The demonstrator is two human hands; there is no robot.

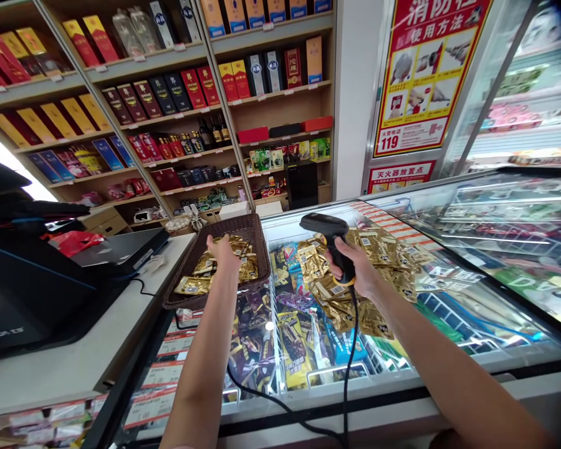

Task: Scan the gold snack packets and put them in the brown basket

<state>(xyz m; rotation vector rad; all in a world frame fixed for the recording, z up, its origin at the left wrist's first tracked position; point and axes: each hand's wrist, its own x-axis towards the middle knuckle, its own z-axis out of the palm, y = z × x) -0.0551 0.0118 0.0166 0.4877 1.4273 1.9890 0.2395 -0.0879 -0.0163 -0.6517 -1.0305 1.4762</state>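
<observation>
My right hand (358, 265) is wrapped around the handle of a black barcode scanner (325, 224), held above a heap of gold foil packets (388, 249) on the glass freezer lid. The scanner's head points to the left, and its cable (350, 355) hangs down toward me. My left hand (223, 252) reaches into a brown woven basket (259, 249), over more gold packets (196, 285). Its thumb and a finger show apart, with nothing plainly held between them; the other fingers are partly hidden.
Under the glass of the chest freezer (303, 399) lie colourful wrapped goods and wire baskets. At left, a counter (98, 337) carries a black checkout terminal (28, 280). Shelves (168, 115) of boxes and bottles stand behind, beside a red fire-hydrant poster (425, 75).
</observation>
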